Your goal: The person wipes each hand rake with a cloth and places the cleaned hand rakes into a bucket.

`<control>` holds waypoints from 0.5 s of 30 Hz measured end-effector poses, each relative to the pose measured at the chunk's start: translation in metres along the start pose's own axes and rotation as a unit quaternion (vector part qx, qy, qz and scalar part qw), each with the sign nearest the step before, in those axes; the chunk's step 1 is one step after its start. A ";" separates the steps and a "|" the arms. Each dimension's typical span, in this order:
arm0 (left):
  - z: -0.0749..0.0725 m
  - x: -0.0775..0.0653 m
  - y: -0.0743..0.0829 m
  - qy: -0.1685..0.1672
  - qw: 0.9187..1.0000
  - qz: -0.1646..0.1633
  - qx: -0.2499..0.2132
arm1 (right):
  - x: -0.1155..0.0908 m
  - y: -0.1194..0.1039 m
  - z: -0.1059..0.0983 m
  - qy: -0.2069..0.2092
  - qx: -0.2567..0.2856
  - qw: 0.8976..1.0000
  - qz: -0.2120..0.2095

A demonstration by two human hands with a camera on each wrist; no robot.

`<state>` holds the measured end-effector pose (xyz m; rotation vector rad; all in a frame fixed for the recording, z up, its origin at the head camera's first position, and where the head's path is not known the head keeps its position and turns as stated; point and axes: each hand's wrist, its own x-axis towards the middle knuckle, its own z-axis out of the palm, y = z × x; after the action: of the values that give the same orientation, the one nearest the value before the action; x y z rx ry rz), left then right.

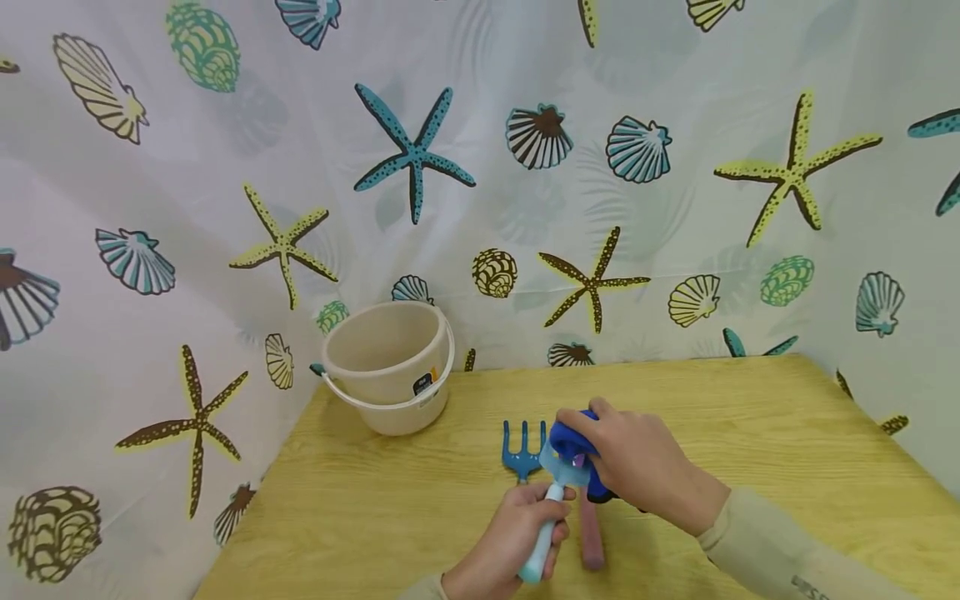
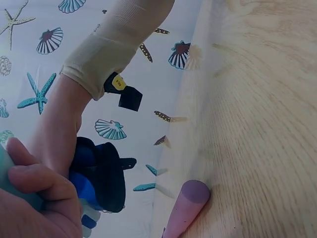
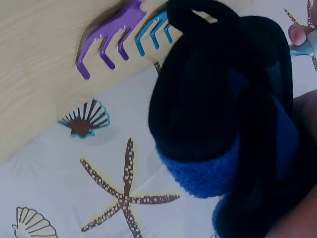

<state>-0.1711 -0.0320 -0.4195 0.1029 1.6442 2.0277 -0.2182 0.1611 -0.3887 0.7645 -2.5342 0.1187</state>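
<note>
My left hand (image 1: 517, 533) grips the pale blue handle of a small hand trowel (image 1: 543, 533), held tilted above the table. My right hand (image 1: 637, 458) holds a fluffy blue cleaning cloth (image 1: 573, 437) with a black backing and loop against the trowel's light blue head, which it partly covers. Beneath the hands lies a hand fork with a pink handle (image 1: 591, 533); its purple tines (image 3: 106, 42) show in the right wrist view. Just left of it is a blue hand fork (image 1: 522, 450), its handle hidden by my left hand.
A beige bucket (image 1: 386, 408) with a white handle stands at the back left of the wooden table (image 1: 360, 517). A white curtain (image 1: 480, 217) printed with shells and starfish hangs behind and along the sides of the table.
</note>
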 end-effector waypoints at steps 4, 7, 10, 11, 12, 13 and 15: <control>-0.002 0.000 0.000 0.009 1.000 -0.003 -0.004 | 0.000 0.002 -0.003 0.038 -0.014 0.999 0.005; -0.003 0.001 0.001 0.009 1.000 -0.003 -0.004 | 0.000 0.003 -0.009 0.064 -0.009 0.998 0.003; -0.004 0.001 0.001 0.007 1.000 -0.006 -0.003 | -0.002 0.006 -0.015 0.080 -0.003 0.997 0.001; -0.004 0.001 0.001 0.007 1.000 -0.006 -0.003 | -0.003 0.007 -0.016 0.080 0.002 0.997 0.002; -0.004 0.001 0.001 0.006 1.000 -0.007 -0.002 | -0.004 0.007 -0.017 0.076 0.007 0.997 0.003; -0.004 0.001 0.001 0.006 1.000 -0.006 -0.002 | -0.005 0.008 -0.018 0.067 0.013 0.998 0.005; -0.004 0.000 0.001 0.006 1.000 -0.005 -0.001 | -0.007 0.008 -0.018 0.045 0.024 0.999 0.005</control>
<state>-0.1731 -0.0353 -0.4198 0.0824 1.6474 2.0256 -0.2093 0.1750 -0.3758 0.7480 -2.4589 0.2123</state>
